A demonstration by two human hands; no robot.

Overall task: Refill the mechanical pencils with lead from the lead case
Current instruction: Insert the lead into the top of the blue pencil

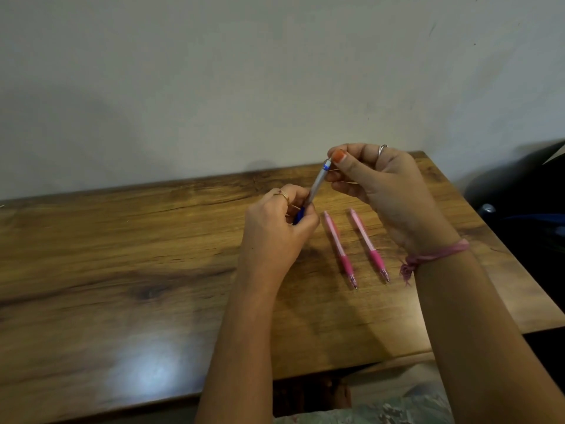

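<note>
A blue and silver mechanical pencil point(318, 183) is held tilted above the wooden table point(122, 255). My left hand point(275, 228) grips its blue lower end. My right hand point(379, 185) pinches the pencil's top end between thumb and fingers. Two pink mechanical pencils lie side by side on the table, tips toward me: one point(339, 249) just right of my left hand, the other point(368, 244) partly under my right wrist. No lead case is in view.
The table's back edge meets a pale wall. Its right edge point(489, 228) drops off beside a dark object point(526, 203). A bright light reflection point(153, 368) shows on the table's near left. Patterned cloth point(397, 405) lies below the front edge.
</note>
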